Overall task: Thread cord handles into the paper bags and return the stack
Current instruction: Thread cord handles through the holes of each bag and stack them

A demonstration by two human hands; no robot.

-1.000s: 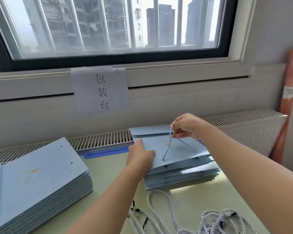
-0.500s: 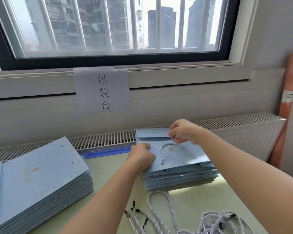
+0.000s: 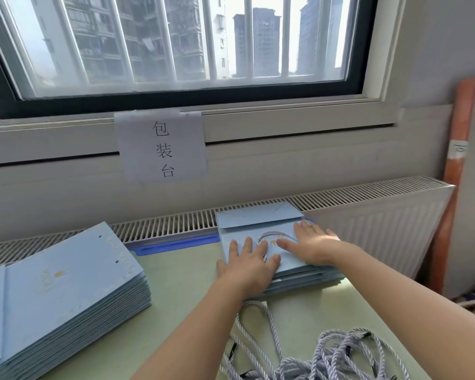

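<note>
From the head camera, both hands lie flat with straight fingers on the top pale-blue folded paper bag (image 3: 288,259) of a short stack of pale-blue paper bags (image 3: 307,278), pressing it down; the left hand (image 3: 248,266) covers the bag's near left part, its fingers pointing away from the person; the right hand (image 3: 310,246) rests just to the right of it, fingers spread toward the left, so the two hands are close together with a small gap between thumb and fingertips; between the hands, a grey-white twisted cord handle (image 3: 276,235) arches in a loop on the bag's face, one end running down under the left fingers; beyond the right hand the top bag's folded flap (image 3: 258,215) lies flat against the white slatted radiator grille (image 3: 176,223); near the wrists, toward the person, a loose heap of grey-white twisted cords with black tips (image 3: 327,355) sprawls over the pale-green tabletop (image 3: 187,283); well to the left of the left hand stands a taller stack of pale-blue flat bags with punched holes (image 3: 61,292); above the hands a white paper sign with black characters (image 3: 161,148) hangs from the sill of a dark-framed barred window (image 3: 176,48); far to the right of the right arm an orange-brown upright board (image 3: 454,171) leans at the wall.
</note>
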